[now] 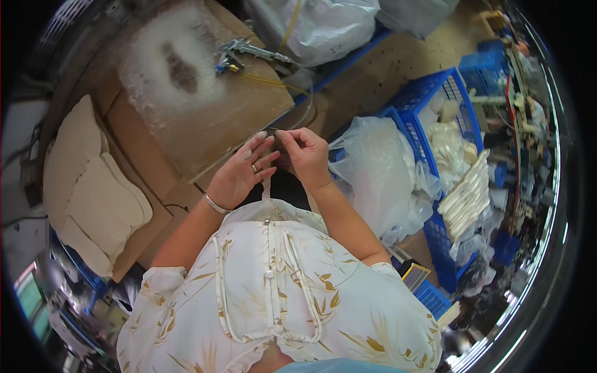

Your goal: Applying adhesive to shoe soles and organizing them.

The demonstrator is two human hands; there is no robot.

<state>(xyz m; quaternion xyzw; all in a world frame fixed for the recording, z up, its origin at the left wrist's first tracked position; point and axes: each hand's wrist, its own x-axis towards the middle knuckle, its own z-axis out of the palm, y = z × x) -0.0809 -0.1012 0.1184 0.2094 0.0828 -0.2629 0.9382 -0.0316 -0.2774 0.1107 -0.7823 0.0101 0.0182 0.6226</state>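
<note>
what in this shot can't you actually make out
- Head view: whatever the left hand and right hand pinch between their fingertips is too thin and small to identify.
- Head view: contents of the clear plastic bag are blurred by its film.
- Head view: the small tool on the cardboard-topped table is too small to name.
- Head view: the person's lap is hidden by the floral blouse.

Cream cushion (93, 193), blue crates (435, 99), clear plastic bags (379, 174), perhaps white gloves (469, 193)
</note>
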